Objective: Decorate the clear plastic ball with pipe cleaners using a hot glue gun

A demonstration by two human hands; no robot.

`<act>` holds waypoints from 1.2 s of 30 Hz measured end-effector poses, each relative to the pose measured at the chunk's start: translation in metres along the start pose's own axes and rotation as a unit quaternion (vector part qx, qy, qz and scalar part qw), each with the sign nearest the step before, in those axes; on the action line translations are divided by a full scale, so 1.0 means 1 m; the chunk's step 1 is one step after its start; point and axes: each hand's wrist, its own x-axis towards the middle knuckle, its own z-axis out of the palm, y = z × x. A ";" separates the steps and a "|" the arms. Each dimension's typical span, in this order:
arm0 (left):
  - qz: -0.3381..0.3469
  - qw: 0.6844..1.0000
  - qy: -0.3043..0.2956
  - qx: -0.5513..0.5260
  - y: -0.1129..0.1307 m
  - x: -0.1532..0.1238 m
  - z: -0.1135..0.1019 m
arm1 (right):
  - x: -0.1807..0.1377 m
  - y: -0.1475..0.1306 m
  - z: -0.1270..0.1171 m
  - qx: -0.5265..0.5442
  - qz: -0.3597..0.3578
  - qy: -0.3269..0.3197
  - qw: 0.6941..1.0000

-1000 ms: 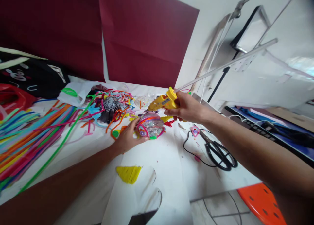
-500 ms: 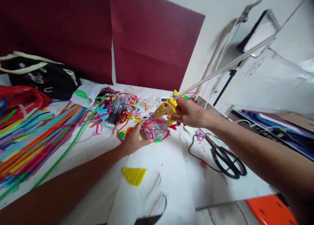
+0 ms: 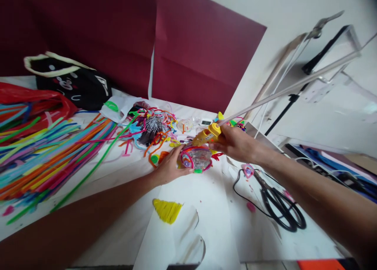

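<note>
My left hand point(image 3: 169, 168) is closed around the left side of a round, clear plastic piece point(image 3: 202, 159) trimmed with pink and orange pipe cleaners. A purple button-like spot and a bit of green show on its near side. In my right hand point(image 3: 235, 142) is a yellow hot glue gun point(image 3: 207, 135), its nozzle pointing down and left at the top rim of the clear piece. Whether the nozzle touches the rim I cannot tell. A glue stick point(image 3: 253, 106) sticks out of the gun's back, long and whitish. Below lies a yellow fuzzy triangle point(image 3: 167, 210) on white paper.
Bundles of coloured pipe cleaners point(image 3: 50, 156) spread over the left side, near a black bag point(image 3: 73, 85). Craft scraps point(image 3: 153, 126) pile up behind my left hand. Black-handled scissors point(image 3: 282, 207) and a dark cord point(image 3: 235, 187) lie at right. A small digital display point(image 3: 205, 122) stands behind.
The whole view has shifted, so things sit further right in the picture. The glue gun's nozzle has come down closer to the clear piece's rim. Both hands keep their hold.
</note>
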 end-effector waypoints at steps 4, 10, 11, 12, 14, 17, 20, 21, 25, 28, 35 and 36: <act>0.003 1.000 -0.004 -0.002 0.001 0.000 -0.001 | 0.001 -0.003 0.000 -0.021 0.002 0.000 1.000; 0.016 1.000 -0.004 0.002 0.001 0.000 -0.001 | 0.004 -0.004 0.004 -0.030 -0.006 0.007 0.999; 0.018 1.000 -0.005 0.002 0.001 0.000 -0.001 | 0.004 -0.004 0.005 -0.032 -0.004 0.005 0.999; 0.019 1.000 -0.005 0.001 0.001 0.000 -0.001 | 0.004 -0.004 0.005 -0.034 -0.004 0.005 0.999; 0.025 1.000 -0.006 -0.001 0.002 0.000 -0.001 | 0.005 -0.006 0.006 -0.038 -0.007 0.007 0.999; 0.037 0.999 -0.006 -0.003 0.003 0.000 -0.002 | 0.005 -0.009 0.006 -0.047 -0.008 0.014 0.999; 0.039 0.999 -0.006 0.000 0.003 0.000 -0.002 | 0.006 -0.009 0.006 -0.050 -0.003 0.008 0.999; 0.039 0.999 -0.005 0.003 0.002 0.000 -0.002 | 0.006 -0.009 0.007 -0.046 -0.003 0.003 0.999; 0.037 0.999 -0.005 0.010 0.001 0.000 0.000 | 0.006 -0.004 0.008 -0.024 -0.014 -0.010 1.000; 0.030 1.000 -0.004 0.007 0.002 0.000 0.000 | 0.004 -0.003 0.007 -0.019 -0.017 -0.004 1.000; 0.014 1.000 -0.003 0.004 0.005 -0.001 -0.002 | -0.002 0.001 0.003 -0.016 -0.005 0.003 1.000; 0.010 1.000 -0.005 0.004 0.006 -0.001 -0.002 | -0.003 0.002 0.003 -0.013 -0.007 0.005 1.000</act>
